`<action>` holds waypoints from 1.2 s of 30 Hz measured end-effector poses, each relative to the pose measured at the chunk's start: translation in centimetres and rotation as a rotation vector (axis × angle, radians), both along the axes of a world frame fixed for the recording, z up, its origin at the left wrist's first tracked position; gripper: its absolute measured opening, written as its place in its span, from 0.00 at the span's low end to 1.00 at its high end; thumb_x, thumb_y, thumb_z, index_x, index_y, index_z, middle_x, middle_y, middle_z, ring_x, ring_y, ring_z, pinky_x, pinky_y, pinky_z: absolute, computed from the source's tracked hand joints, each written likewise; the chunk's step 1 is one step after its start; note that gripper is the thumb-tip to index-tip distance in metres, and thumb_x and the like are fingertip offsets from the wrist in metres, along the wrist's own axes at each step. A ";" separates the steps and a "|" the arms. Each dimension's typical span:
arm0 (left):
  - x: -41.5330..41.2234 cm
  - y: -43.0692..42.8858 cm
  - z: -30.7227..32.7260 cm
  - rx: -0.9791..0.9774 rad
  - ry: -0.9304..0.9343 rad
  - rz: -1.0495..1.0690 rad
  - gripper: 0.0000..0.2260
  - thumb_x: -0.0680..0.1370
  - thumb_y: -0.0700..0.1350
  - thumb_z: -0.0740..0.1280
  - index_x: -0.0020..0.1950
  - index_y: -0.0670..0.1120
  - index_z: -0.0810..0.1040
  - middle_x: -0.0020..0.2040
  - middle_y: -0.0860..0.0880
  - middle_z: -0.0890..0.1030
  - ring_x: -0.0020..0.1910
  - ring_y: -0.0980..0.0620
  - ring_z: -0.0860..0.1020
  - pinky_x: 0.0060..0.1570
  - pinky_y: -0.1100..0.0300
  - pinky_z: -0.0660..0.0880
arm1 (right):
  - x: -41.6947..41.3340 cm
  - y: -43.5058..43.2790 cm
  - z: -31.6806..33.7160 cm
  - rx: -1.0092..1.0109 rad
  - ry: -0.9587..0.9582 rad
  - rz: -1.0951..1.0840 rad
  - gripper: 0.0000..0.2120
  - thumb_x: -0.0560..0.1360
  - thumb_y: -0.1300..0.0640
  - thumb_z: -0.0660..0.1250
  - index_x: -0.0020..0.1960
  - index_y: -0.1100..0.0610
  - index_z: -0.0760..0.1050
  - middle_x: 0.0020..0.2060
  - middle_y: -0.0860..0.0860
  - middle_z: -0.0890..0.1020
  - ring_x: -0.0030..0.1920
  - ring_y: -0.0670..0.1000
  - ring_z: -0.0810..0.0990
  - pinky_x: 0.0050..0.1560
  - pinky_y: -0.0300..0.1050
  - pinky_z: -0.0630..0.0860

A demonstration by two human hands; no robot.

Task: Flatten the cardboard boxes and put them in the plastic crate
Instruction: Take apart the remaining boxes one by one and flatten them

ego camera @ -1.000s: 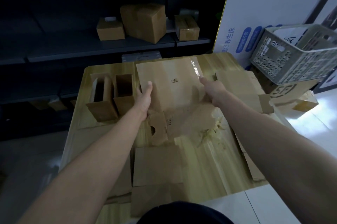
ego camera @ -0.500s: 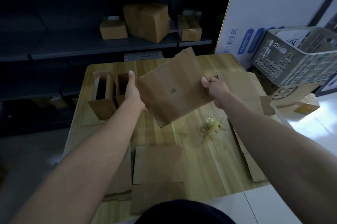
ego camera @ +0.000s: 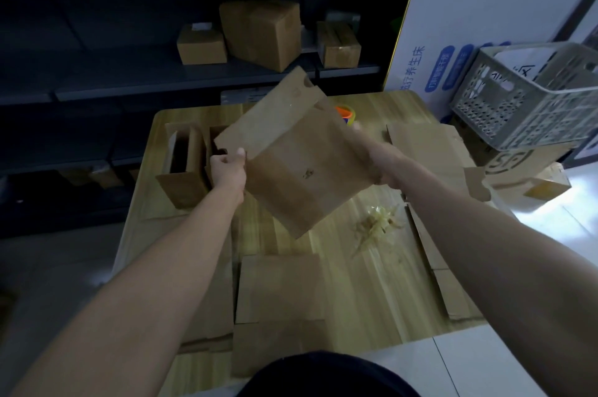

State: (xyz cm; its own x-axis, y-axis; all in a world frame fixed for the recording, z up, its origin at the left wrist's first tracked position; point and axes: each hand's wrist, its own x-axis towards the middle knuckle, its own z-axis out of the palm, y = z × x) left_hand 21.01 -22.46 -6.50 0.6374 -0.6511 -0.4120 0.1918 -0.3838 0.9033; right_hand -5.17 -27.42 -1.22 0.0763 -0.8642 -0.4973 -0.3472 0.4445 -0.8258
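Two hands grip flattened box point(ego camera: 297, 163) above table; crate point(ego camera: 530, 99) holds white sheet.

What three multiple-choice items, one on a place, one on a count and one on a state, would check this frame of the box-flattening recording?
1. Where is the plastic crate?
A. At the right, beyond the table's edge
B. On the dark shelf
C. Under the left hand

2. How many closed cardboard boxes sit on the dark shelf behind the table?
A. One
B. Three
C. Six

3. What state is the held cardboard box in?
A. Lying in the crate
B. Flattened and lifted off the table by both hands
C. Taped shut on the floor

Answers: 1 A, the crate sits tilted at the right, past the table. 2 B, three brown boxes stand in a row there. 3 B, the left hand and right hand grip its opposite edges in the air.
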 end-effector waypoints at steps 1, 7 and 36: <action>-0.1 0.0 -0.3 0.001 -0.039 0.009 0.14 0.79 0.53 0.63 0.58 0.46 0.68 0.56 0.45 0.76 0.55 0.42 0.76 0.57 0.47 0.74 | 0.2 0.0 -0.2 -0.034 0.105 0.051 0.34 0.60 0.30 0.72 0.52 0.56 0.78 0.42 0.51 0.84 0.42 0.53 0.84 0.42 0.49 0.81; -1.7 0.0 -1.3 0.192 -0.149 -0.210 0.41 0.73 0.58 0.69 0.77 0.57 0.45 0.73 0.42 0.60 0.66 0.38 0.68 0.60 0.45 0.69 | 1.7 -0.7 -1.5 -0.198 0.227 -0.032 0.14 0.72 0.49 0.72 0.51 0.55 0.75 0.45 0.53 0.80 0.44 0.53 0.79 0.51 0.51 0.78; -2.7 -1.1 -12.2 0.542 -0.409 -0.637 0.35 0.74 0.45 0.71 0.76 0.56 0.57 0.72 0.45 0.66 0.67 0.44 0.68 0.65 0.52 0.68 | 4.7 -3.5 -16.7 0.129 0.769 0.492 0.51 0.68 0.44 0.73 0.76 0.46 0.39 0.73 0.60 0.48 0.72 0.65 0.53 0.69 0.59 0.60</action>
State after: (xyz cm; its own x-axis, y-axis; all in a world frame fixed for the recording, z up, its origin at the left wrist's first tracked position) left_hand 18.36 -23.61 -18.75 0.3883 -0.7128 -0.5841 -0.4941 -0.6961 0.5209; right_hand -0.50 -30.90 -17.96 0.0287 -0.7564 -0.6535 -0.9542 0.1741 -0.2434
